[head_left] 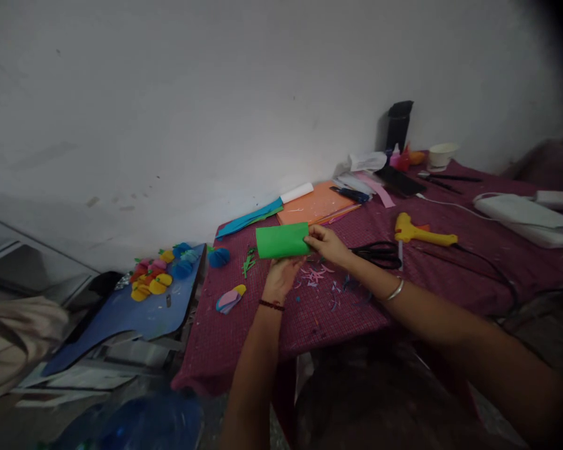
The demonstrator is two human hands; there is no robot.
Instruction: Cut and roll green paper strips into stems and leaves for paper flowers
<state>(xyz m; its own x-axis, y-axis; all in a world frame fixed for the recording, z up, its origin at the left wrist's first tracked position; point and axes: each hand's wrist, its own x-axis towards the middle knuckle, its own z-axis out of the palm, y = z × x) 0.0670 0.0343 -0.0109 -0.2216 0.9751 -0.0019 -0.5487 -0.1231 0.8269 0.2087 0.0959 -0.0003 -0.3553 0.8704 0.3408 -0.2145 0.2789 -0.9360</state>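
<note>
A green sheet of paper (281,240) is held up over the table, its surface smooth and slightly curved. My right hand (326,242) pinches its right edge between thumb and fingers. From below, my left hand (283,275) supports the lower edge, with its fingers partly hidden behind the paper. Small pink and blue paper scraps (314,275) lie beneath my hands. Left of them are green paper snippets (248,262) and a small stack of cut paper shapes (230,299). Black-handled scissors (380,254) rest beside my right forearm.
Orange paper sheets (312,205) and blue strips (248,217) lie along the wall. A yellow glue gun (422,232), a phone (400,181), a white cup (441,155) and a white device (530,219) occupy the right. Colourful paper fruits (159,275) sit on a blue board (154,319).
</note>
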